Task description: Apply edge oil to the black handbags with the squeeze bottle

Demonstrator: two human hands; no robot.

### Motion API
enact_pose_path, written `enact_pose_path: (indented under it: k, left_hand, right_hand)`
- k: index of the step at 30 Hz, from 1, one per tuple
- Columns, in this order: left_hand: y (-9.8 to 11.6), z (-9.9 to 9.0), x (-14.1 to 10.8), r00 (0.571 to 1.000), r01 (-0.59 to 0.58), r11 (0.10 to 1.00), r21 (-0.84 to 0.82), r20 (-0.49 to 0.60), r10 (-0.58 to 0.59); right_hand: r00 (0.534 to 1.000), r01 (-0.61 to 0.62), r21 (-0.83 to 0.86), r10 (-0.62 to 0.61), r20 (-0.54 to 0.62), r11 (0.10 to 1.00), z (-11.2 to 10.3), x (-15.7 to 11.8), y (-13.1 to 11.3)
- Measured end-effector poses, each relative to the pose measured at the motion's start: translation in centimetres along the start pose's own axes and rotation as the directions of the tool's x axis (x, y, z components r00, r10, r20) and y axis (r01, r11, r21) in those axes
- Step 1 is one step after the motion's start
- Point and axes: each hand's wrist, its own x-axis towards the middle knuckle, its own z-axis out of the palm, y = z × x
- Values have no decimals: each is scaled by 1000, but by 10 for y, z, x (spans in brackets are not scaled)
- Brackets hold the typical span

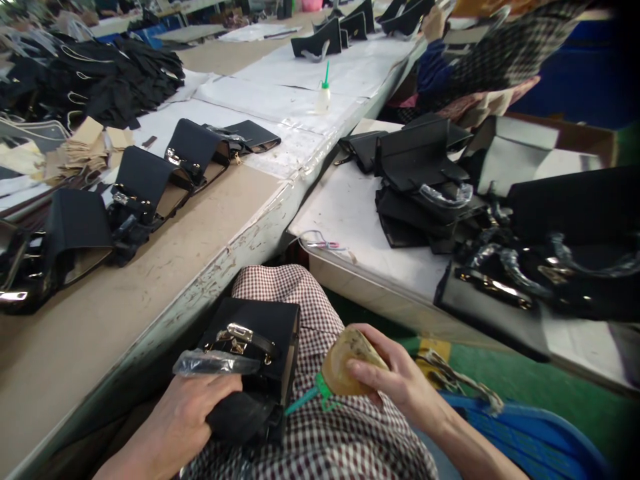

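Note:
A black handbag point(270, 320) with gold hardware and a plastic-wrapped handle rests on the checked cloth over my lap. My left hand point(185, 413) is closed on the bag's lower left part; its fingertips are partly hidden by black material. In my right hand point(390, 373) is a yellowish squeeze bottle point(345, 363) with a green cap. The bottle is tilted, and its long green nozzle point(303, 401) points down-left, with the tip close to the bag's right edge.
Several black bags point(150, 180) stand along the left table point(200, 247). More lie piled on the right table point(340, 200). A second glue-type bottle point(323, 99) stands farther back. Another person's sleeve point(515, 53) shows at upper right. A blue basket point(540, 433) sits lower right.

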Motion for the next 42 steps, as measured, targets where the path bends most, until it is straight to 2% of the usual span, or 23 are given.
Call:
enact_pose_path:
  k: [5,8,16,21,27,34,39,42]
  left_hand:
    - [-1,-4,-3,999,33,998,-60,-3,-33]
    - [0,-9,-4,999,31,994,-103,-31,-34]
    - [-3,-10,-6,999,26,985,-168,-16,-29]
    - [-8,-7,-5,998,-28,986,-167,-59,19]
    - [-6,-9,-2,1000,5,984,-179,-30,-10]
    - [-4,-5,0,1000,17,989,-145,-17,-19]
    - [-3,-4,2,999,1,993,-114,-47,-7]
    - [-2,-6,2,998,7,992,-122,-56,-14]
  right_hand:
    - [999,-12,88,8,42,996,12,-9,-4]
    - [1000,1,84,-2,13,996,13,-8,-1]
    - [974,64,-194,-103,-200,979,4,11,7]
    - [940,83,-377,-198,-279,923,4,20,8]
    - [891,93,-492,-294,-347,865,5,20,16]
    - [953,45,-330,-140,-270,943,9,-9,10]
    - [977,47,-152,-78,-200,987,17,-31,6]
    - [987,33,-41,-39,-158,999,19,-36,8]
